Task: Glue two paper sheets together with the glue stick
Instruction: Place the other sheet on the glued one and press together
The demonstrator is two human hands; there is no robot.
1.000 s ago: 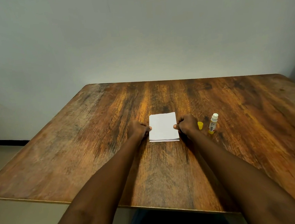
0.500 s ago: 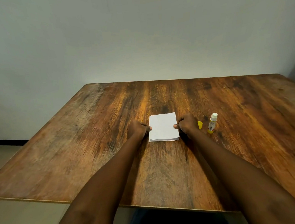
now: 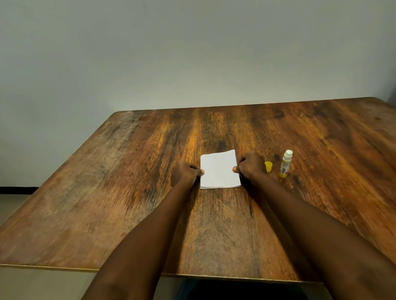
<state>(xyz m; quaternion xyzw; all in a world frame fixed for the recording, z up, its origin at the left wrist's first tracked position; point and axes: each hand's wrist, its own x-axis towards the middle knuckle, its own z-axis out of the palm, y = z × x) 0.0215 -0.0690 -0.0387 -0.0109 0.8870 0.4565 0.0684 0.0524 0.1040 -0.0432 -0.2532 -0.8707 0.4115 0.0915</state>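
Observation:
Two white paper sheets (image 3: 219,169) lie stacked on the wooden table (image 3: 100,194), a thin edge of the lower sheet showing along the near side. My left hand (image 3: 184,172) is curled at the stack's left edge with its thumb pressed on the paper. My right hand (image 3: 250,165) is curled at the right edge, thumb on the paper too. The glue stick (image 3: 286,163), white with a yellow base, stands uncapped to the right of my right hand. Its yellow cap (image 3: 268,166) sits between that hand and the stick.
The table's near edge runs across the bottom of the view, with my lap below it. A plain wall stands behind the far edge. Floor shows at the left.
Both hands have stayed at the paper's side edges. The view has shifted only slightly; the paper, glue stick and cap keep their places.

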